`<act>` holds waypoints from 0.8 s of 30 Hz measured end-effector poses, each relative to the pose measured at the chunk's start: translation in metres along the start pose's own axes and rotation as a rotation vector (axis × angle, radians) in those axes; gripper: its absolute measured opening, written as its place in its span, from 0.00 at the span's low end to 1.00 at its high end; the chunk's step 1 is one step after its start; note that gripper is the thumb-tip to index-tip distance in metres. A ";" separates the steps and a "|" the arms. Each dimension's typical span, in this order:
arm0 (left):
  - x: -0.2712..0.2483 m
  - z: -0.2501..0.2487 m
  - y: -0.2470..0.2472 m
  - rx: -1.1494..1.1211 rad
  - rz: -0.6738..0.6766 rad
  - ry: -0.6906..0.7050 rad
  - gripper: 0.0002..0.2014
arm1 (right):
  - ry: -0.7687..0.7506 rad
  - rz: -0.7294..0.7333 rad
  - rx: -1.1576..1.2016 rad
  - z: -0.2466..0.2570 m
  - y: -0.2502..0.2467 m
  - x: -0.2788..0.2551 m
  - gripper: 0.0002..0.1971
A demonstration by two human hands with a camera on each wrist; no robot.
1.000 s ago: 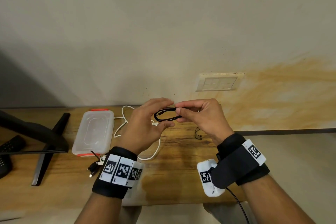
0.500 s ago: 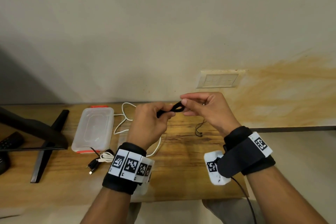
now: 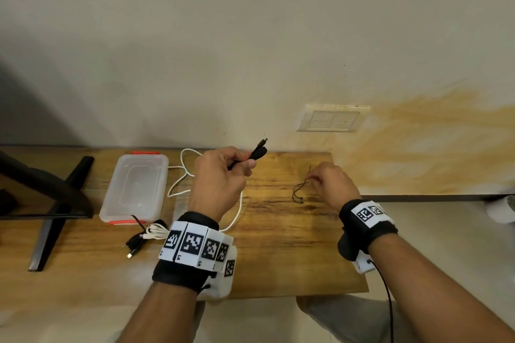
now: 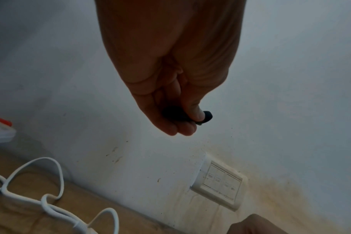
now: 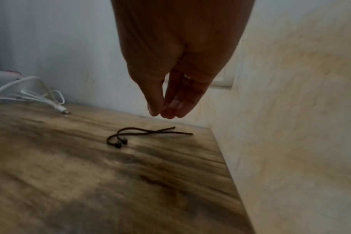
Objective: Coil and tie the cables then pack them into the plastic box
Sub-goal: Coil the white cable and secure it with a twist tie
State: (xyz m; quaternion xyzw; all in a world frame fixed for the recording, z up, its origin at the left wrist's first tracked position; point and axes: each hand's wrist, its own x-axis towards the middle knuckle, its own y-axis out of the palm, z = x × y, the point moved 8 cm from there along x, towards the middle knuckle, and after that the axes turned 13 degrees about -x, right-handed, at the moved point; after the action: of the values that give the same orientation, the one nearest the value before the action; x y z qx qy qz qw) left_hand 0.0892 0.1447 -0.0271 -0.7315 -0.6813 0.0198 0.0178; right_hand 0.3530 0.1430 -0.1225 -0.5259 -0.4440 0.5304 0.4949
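Observation:
My left hand (image 3: pixel 246 166) grips a folded black cable (image 3: pixel 257 151) above the wooden table (image 3: pixel 278 245), its plug end pointing up toward the wall. In the left wrist view the thumb and fingers of that hand (image 4: pixel 186 125) pinch the black bundle (image 4: pixel 207 117). My right hand (image 3: pixel 312 179) hovers at the table's far right over thin black ties (image 3: pixel 298 192). The right wrist view shows its fingertips (image 5: pixel 162 112) held together just above the ties (image 5: pixel 142 134), holding nothing. A clear plastic box (image 3: pixel 136 184) with orange clasps lies at the left, lid on.
A loose white cable (image 3: pixel 182 175) sprawls between the box and my left hand. A small bundle of white and black cables (image 3: pixel 145 234) lies in front of the box. A black monitor stand (image 3: pixel 55 203) fills the far left. A wall switch plate (image 3: pixel 331 118) is behind.
The hands have parted. The left one keeps the coiled black cable and has tilted its end up; the right one has let go and moved right and down to the ties.

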 end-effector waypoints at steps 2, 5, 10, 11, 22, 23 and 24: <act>0.000 0.000 0.000 0.007 0.000 -0.003 0.08 | -0.035 0.018 -0.053 0.007 0.007 0.004 0.12; 0.001 0.000 -0.002 0.010 -0.002 -0.004 0.06 | -0.091 0.060 -0.115 0.019 0.019 0.009 0.13; 0.002 -0.002 -0.005 0.026 0.000 0.005 0.06 | -0.128 0.060 -0.167 0.029 0.025 0.012 0.12; 0.002 -0.002 -0.005 0.031 0.000 0.006 0.06 | -0.130 0.048 -0.164 0.030 0.025 0.012 0.11; 0.005 0.003 -0.009 -0.073 -0.020 -0.041 0.05 | -0.002 -0.058 0.049 0.023 -0.025 0.011 0.08; 0.005 0.003 -0.007 -0.111 -0.015 -0.053 0.05 | 0.032 -0.091 0.129 0.023 -0.036 0.009 0.07; 0.005 0.002 -0.006 -0.153 -0.005 -0.059 0.06 | 0.069 -0.127 0.236 0.026 -0.047 0.006 0.06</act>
State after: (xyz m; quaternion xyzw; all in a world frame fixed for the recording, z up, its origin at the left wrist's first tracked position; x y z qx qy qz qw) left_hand 0.0836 0.1496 -0.0290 -0.7281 -0.6830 -0.0108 -0.0579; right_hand 0.3302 0.1562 -0.0750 -0.4528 -0.3936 0.5282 0.6008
